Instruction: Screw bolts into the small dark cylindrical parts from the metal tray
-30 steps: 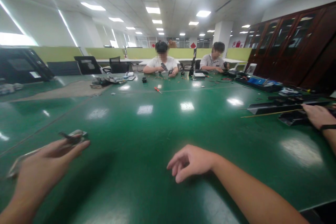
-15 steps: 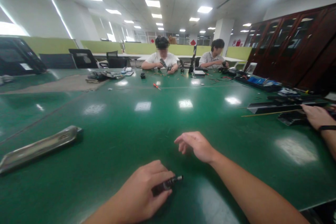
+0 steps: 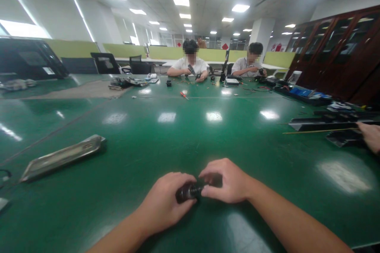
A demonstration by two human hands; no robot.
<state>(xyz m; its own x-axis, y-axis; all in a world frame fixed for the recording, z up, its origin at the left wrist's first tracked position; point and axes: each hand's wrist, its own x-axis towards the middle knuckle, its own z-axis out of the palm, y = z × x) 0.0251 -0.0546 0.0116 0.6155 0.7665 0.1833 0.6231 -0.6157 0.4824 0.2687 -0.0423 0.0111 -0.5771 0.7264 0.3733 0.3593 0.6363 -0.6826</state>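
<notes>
Tool (image 3: pixel 185 193), dark and stubby, at the middle of the near side of green table (image 3: pixel 157 142), wrapped in left hand (image 3: pixel 163 199), with fingers over its far side and thumb below. Long axis running left to right, ridged neck toward right hand (image 3: pixel 231 182). Right hand just beside that neck, thumb and fingers bent; cannot tell pinching from hovering, tip hidden. Left hand nearer. Long metal tray (image 3: pixel 63 158) well apart, leftward; black rails (image 3: pixel 314 123) and co-worker's hand (image 3: pixel 371 136) well apart, rightward. Room forward toward red screwdriver (image 3: pixel 184 95). Near edge (image 3: pixel 368 244) at lower right.
</notes>
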